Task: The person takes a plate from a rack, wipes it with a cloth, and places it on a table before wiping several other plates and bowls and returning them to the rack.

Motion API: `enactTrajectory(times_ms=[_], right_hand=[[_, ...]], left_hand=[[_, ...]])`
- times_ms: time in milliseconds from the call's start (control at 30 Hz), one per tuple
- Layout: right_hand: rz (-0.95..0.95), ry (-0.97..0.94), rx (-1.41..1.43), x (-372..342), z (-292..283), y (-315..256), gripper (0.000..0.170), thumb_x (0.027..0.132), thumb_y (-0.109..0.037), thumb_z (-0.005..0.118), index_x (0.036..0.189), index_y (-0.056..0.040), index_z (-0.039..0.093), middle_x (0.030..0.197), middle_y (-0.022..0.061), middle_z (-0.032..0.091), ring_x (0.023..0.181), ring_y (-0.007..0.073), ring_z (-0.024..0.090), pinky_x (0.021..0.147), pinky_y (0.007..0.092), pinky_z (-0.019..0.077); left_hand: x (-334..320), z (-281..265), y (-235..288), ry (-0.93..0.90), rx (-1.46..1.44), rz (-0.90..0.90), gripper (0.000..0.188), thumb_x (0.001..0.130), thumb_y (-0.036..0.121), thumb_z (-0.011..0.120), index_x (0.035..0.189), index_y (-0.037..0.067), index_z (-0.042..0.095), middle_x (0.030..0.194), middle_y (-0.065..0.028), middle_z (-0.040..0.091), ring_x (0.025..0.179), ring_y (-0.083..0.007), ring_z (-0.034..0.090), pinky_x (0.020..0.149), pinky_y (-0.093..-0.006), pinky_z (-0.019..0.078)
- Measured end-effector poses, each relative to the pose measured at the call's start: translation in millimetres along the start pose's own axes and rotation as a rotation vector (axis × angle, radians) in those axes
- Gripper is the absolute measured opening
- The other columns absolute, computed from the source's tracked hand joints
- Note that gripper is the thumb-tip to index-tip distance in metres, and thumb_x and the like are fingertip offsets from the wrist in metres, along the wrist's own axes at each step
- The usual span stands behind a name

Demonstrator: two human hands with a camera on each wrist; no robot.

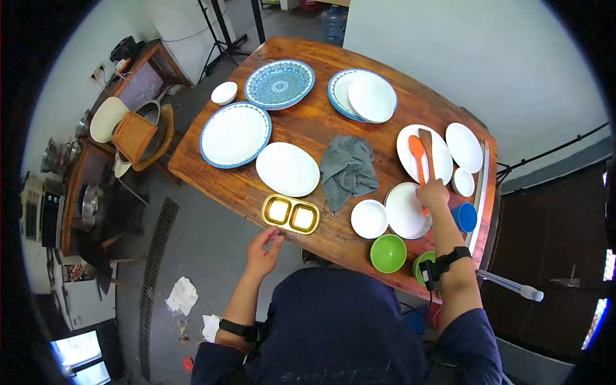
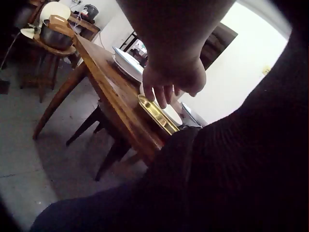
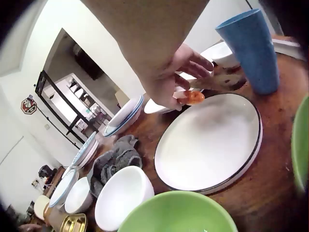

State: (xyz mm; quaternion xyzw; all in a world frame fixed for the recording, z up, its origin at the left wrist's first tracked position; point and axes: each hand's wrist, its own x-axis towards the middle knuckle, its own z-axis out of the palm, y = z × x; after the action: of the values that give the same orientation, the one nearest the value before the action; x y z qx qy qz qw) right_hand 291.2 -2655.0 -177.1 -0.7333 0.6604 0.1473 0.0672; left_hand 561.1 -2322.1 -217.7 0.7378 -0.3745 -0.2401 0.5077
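Note:
My right hand holds the orange spoon by its handle above a white plate. In the right wrist view, the orange handle end pokes out between thumb and fingers of the right hand. Beside the spoon lies a wooden spatula, its head over a white oval plate; whether the fingers also grip its handle is unclear. Near the table's front edge, my left hand hangs empty with loosely bent fingers, close to the gold two-compartment tray.
A grey cloth lies mid-table. Blue-rimmed plates and a small white bowl stand at the left and back. Around the right forearm are a blue cup, green bowls and a white bowl.

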Motion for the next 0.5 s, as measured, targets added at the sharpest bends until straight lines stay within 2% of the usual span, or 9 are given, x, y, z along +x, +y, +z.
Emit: enactTrajectory(times_ms=[133,300,400,467,500], right_hand=[[-0.016,0.033,0.059,-8,0,5,0.038,0.068,-0.024,0.057,0.099,-0.0020,0.051,0.103,0.0146,0.045,0.089,0.0278,0.053,0.075,0.0347,0.0459],[-0.053,0.048,0.073,3,10,16,0.037,0.067,-0.020,0.058,0.099,-0.0016,0.051,0.106,0.0158,0.043,0.090,0.0294,0.053,0.075,0.0346,0.0458],[0.027,0.081,0.226,0,14,17,0.037,0.067,-0.016,0.058,0.098,0.0002,0.049,0.103,0.0182,0.046,0.091,0.0300,0.052,0.075,0.0354,0.0456],[-0.047,0.094,0.207,6,16,20,0.037,0.067,-0.011,0.054,0.100,0.0005,0.045,0.106,0.0192,0.044,0.092,0.0314,0.051,0.076,0.0364,0.0450],[0.035,0.060,0.283,10,21,20,0.039,0.066,-0.012,0.054,0.101,0.0014,0.043,0.106,0.0183,0.044,0.097,0.0310,0.047,0.079,0.0368,0.0438]], left_hand=[[-4,4,16,-0.037,0.037,-0.062,0.029,0.076,0.007,0.056,0.104,0.003,0.051,0.091,-0.0084,0.058,0.082,-0.0135,0.054,0.074,-0.0257,0.0426],[-5,15,19,-0.045,0.095,0.004,0.030,0.077,0.008,0.055,0.106,0.002,0.050,0.092,-0.0084,0.058,0.081,-0.0129,0.054,0.073,-0.0248,0.0422],[-7,21,18,-0.047,0.099,-0.005,0.029,0.077,0.009,0.056,0.104,0.002,0.051,0.091,-0.0083,0.058,0.080,-0.0129,0.054,0.072,-0.0246,0.0422],[-5,25,7,-0.036,0.063,-0.023,0.029,0.075,0.009,0.058,0.102,0.001,0.051,0.090,-0.0091,0.058,0.079,-0.0137,0.055,0.071,-0.0252,0.0427],[-2,28,5,-0.058,0.048,-0.036,0.029,0.076,0.009,0.058,0.103,0.001,0.051,0.090,-0.0088,0.058,0.079,-0.0135,0.055,0.071,-0.0251,0.0427]])
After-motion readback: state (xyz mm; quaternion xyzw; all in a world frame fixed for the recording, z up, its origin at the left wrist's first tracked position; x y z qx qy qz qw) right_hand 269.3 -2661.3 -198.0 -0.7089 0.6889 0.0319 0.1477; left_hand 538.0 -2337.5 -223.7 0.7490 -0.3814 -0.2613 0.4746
